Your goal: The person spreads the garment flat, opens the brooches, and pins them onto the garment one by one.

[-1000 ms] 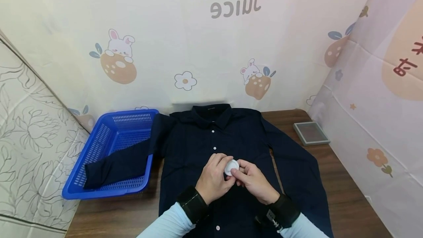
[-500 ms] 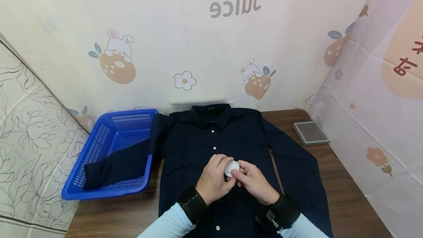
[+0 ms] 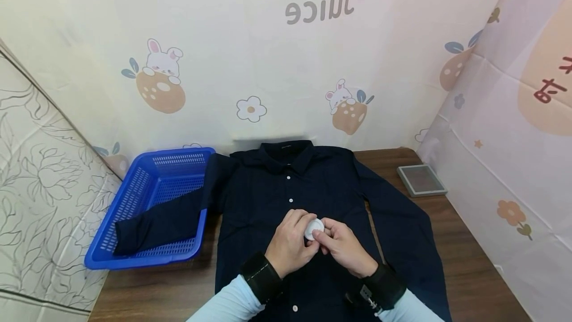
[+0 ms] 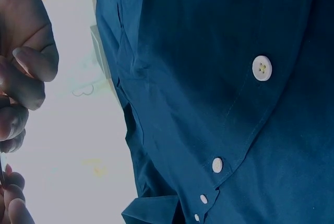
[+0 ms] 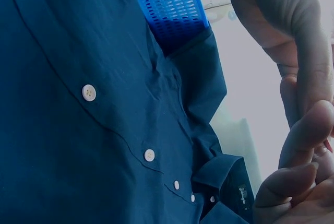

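A small round white disc (image 3: pixel 314 229) is held up in front of the chest of a dark navy shirt (image 3: pixel 250 222). My left hand (image 3: pixel 290 245) grips its left side with curled fingers. From the right, my right hand (image 3: pixel 346 247) pinches it with the thumb on its face. Beneath both hands the buttoned shirt lies spread out, collar at the far side. White buttons (image 4: pixel 262 68) run down its front in the left wrist view. The wrist views show the hands' fingers (image 5: pixel 315 72) only at the frame edge, and the disc is mostly hidden there.
At the left, a blue plastic basket (image 3: pixel 147 262) stands with one shirt sleeve (image 3: pixel 156 222) lying in it. A flat grey-framed object (image 3: pixel 421 180) sits at the back right of the wooden table (image 3: pixel 473 247). Patterned curtains (image 3: pixel 277 63) hang behind and at both sides.
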`<state>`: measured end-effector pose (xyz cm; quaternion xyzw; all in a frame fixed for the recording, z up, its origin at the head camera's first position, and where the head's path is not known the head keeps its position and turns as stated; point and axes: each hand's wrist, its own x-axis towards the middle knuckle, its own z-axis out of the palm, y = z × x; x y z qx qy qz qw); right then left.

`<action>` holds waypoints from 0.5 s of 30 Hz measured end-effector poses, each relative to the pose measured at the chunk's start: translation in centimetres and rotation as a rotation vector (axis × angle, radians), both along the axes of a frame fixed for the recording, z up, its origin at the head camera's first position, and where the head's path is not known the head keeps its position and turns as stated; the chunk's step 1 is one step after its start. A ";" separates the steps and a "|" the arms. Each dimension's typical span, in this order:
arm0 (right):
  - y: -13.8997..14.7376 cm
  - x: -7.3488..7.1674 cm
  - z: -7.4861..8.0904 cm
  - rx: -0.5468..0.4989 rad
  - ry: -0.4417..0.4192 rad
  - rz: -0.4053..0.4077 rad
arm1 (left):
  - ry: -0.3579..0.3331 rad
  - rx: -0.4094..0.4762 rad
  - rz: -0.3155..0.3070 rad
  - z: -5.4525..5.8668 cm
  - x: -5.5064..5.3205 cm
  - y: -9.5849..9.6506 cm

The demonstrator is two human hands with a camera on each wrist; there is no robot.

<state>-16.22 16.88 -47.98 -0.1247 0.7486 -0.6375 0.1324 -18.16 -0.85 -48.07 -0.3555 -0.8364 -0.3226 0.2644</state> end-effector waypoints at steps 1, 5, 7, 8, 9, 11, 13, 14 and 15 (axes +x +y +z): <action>0.0 0.0 0.0 0.006 0.003 -0.003 | 0.004 -0.004 -0.001 0.0 0.0 0.0; -0.1 0.0 -0.2 0.033 0.003 -0.017 | 0.022 -0.013 -0.004 0.0 0.1 0.0; -0.1 0.1 -0.2 0.045 0.004 -0.023 | 0.026 -0.013 -0.005 0.0 0.1 -0.1; -0.2 0.1 -0.1 0.046 0.000 -0.025 | 0.026 -0.013 -0.007 0.0 0.1 -0.1; -0.2 0.1 -0.1 0.046 -0.002 -0.026 | 0.025 -0.011 -0.009 0.0 0.1 -0.1; -0.3 0.2 0.2 0.048 -0.004 -0.026 | 0.022 -0.009 -0.012 -0.1 0.1 -0.1; -0.3 0.3 0.4 0.048 0.002 -0.023 | 0.017 -0.007 -0.016 -0.2 0.0 -0.1; -0.3 0.3 0.5 0.048 0.007 -0.021 | 0.014 -0.005 -0.018 -0.2 0.0 -0.2; -0.3 0.3 0.5 0.047 0.014 -0.018 | 0.011 -0.003 -0.019 -0.2 0.0 -0.2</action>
